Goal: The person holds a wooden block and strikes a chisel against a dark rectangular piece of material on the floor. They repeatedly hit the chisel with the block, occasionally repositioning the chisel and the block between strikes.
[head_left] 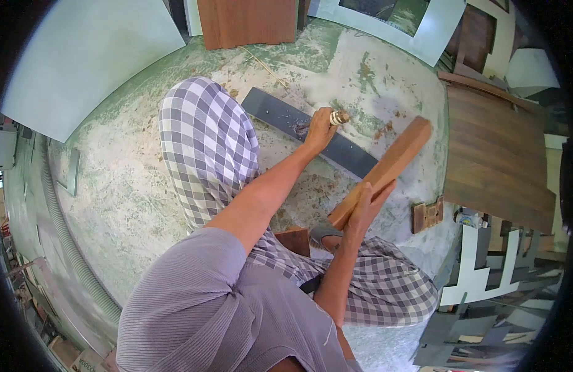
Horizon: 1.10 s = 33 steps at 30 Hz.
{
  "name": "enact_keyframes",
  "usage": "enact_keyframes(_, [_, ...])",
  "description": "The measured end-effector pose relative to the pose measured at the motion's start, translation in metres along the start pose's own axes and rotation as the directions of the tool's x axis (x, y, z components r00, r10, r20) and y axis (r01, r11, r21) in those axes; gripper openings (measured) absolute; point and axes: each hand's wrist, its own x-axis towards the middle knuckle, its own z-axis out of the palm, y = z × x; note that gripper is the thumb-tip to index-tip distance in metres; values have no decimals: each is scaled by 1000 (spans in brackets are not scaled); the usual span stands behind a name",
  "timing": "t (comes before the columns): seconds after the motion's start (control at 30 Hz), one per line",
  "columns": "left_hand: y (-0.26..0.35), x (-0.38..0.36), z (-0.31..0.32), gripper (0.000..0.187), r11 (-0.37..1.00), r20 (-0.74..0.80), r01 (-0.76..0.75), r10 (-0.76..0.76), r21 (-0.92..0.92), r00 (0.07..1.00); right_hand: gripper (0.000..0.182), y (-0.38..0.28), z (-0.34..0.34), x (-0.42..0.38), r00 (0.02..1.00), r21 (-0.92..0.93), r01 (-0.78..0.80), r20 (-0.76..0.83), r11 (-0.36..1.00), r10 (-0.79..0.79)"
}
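A long dark grey board (pixel 274 113) lies slantwise on the floor, with pale chips around a reddish cut near its middle. My left hand (pixel 320 131) is closed around a chisel (pixel 339 117) over this board. The chisel's worn wooden handle end, banded in white, sticks out of the fist; its blade is mostly hidden. In my right hand (pixel 364 208) is a thick reddish-brown wooden block (pixel 395 158), gripped near its lower end. The block slants up and rightward, above the board's right end. Between my legs, a sandalled foot (pixel 328 239) shows beneath the block.
A small notched wood piece (pixel 427 214) and a white bottle (pixel 470 219) stand to the right. Brown panels (pixel 500 155) and stacked offcuts (pixel 484 328) line the right side. A ribbed hose (pixel 66 214) runs along the left. A large pale panel (pixel 94 56) stands upper left.
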Motion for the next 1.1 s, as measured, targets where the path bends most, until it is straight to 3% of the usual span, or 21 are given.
enact_keyframes(0.1, [-4, -1, 3, 31, 1000, 17, 13, -13, 10, 1000, 75, -31, 2, 0, 994, 136, 105, -55, 985, -98])
enact_keyframes(0.23, [-1, 0, 2, 38, 999, -8, -33, 33, -6, 999, 82, -17, 26, -6, 986, 198, 147, -103, 969, -128])
enact_keyframes(0.3, [-2, -2, 0, 37, 1000, -5, -13, 12, -21, 1000, 85, 2, 38, -13, 953, -97, -27, 297, 995, 55])
enact_keyframes(0.43, [-4, 3, -2, 34, 999, -17, 0, 0, -45, 1000, 85, -12, 31, -2, 921, -87, -131, 359, 988, 153])
enact_keyframes(0.5, [-1, -4, -4, 35, 995, 22, 93, -92, -21, 996, 84, -61, 27, 2, 999, 86, 43, 20, 995, -45])
enact_keyframes(0.53, [3, -2, -4, 35, 997, 43, 76, -78, 34, 996, 84, -56, 29, 3, 999, 85, 39, 13, 996, -40])
enact_keyframes(0.6, [6, 3, 3, 35, 996, 65, 47, -53, 81, 997, 83, -39, 35, 7, 952, 67, 271, -165, 960, -257])
enact_keyframes(0.63, [4, 3, 5, 34, 999, 33, 20, -22, 50, 999, 83, -26, 39, 9, 950, 70, 278, -169, 958, -263])
enact_keyframes(0.67, [3, 0, 6, 32, 1000, 3, -1, 1, 21, 1000, 84, -11, 41, 8, 986, -72, 140, 101, 987, -133])
enact_keyframes(0.7, [5, -1, 3, 32, 1000, 4, -1, 1, 23, 1000, 85, -4, 43, 5, 939, -243, 38, 340, 969, 49])
enact_keyframes(0.83, [1, 6, -1, 30, 1000, 1, -15, 15, -17, 1000, 83, 2, 45, 3, 935, -139, -133, 310, 981, 170])
enact_keyframes(0.9, [-1, 4, -4, 30, 1000, 13, -5, 5, -20, 1000, 79, -2, 40, 9, 960, 91, -195, 222, 977, 171])
enact_keyframes(0.93, [-2, 3, -7, 31, 998, 30, 44, -43, -34, 999, 76, 15, 37, 16, 985, 84, -88, 157, 993, 75])
enact_keyframes(0.97, [-5, 5, -8, 32, 995, 48, 88, -86, -47, 995, 76, 17, 31, 21, 985, 90, -93, 153, 992, 79])
enact_keyframes(1.0, [-11, 8, -8, 30, 999, -36, -31, 31, -24, 999, 76, 18, 25, 25, 984, 94, -131, 137, 987, 118])
enact_keyframes(1.03, [-16, 11, -10, 30, 999, -25, -37, 36, -24, 999, 76, 20, 20, 28, 981, 97, -168, 119, 981, 156])
enact_keyframes(1.1, [-21, 20, -26, 29, 967, -15, 178, -184, -182, 983, 74, 26, 17, 29, 989, 111, -134, 84, 985, 125])
